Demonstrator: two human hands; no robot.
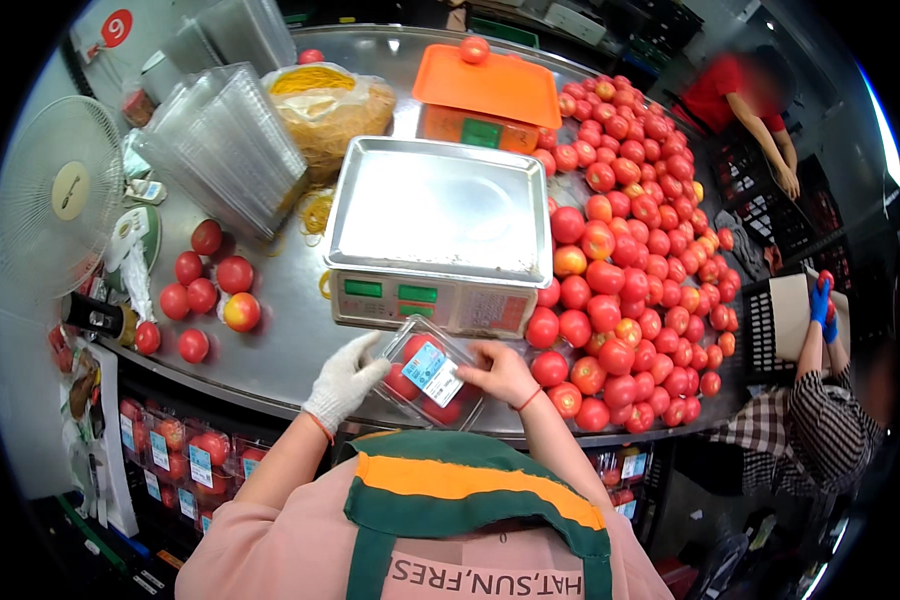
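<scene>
A clear plastic box of red tomatoes [403, 383] is tilted in front of me at the table's near edge, with a blue and white label [432, 371] on its top. My left hand [345, 380], in a white knitted glove, has its fingers bent against the box's left side. From the right, my bare right hand [502, 376] grips the box, its thumb at the label's edge. The fingers under the box are hidden. Just beyond both hands stands a weighing scale [440, 205] with a bare metal pan and green displays.
A large heap of tomatoes [630, 290] covers the table's right side; several more tomatoes [235, 274] lie left. Stacked clear boxes [225, 150], a bag of yellow rubber bands [330, 110] and an orange tray [488, 85] stand behind. Two people work at right beside black crates [820, 200].
</scene>
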